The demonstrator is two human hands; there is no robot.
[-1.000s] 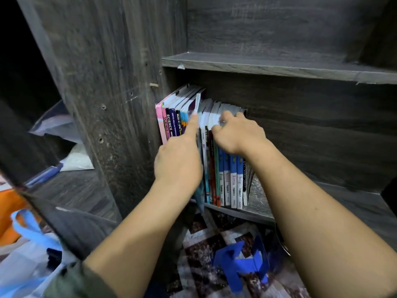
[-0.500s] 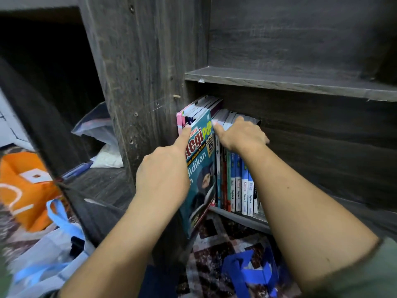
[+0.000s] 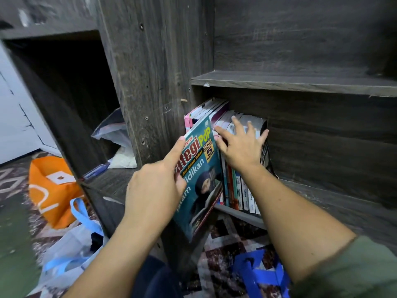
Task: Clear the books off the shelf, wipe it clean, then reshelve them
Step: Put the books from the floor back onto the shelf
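1. Dim cabinet of dark grey wood-grain board, matt and scuffed, above a patterned floor; lower shelf mostly bare to the right.
2. Left hand: clamped on the teal book, forefinger laid straight up the cover, other fingers curled round its edge. Teal book tipped out of the row, lower corner hanging past the shelf lip.
3. Right hand: fingers spread and straight, pressing on the tops of the standing books, gripping nothing.
4. Probably best: draw the teal book straight out along its own plane, brace the neighbours with the spread hand against toppling, and support it near the spine to avoid bending a thin softcover.
5. Glossy, limp-looking cover; slim paperbacks with slick spines, packed upright at the shelf's left end; pink-edged books leaning on the side wall.
6. Further out, on the floor at left: soft orange bag, pale plastic bag with blue handles.
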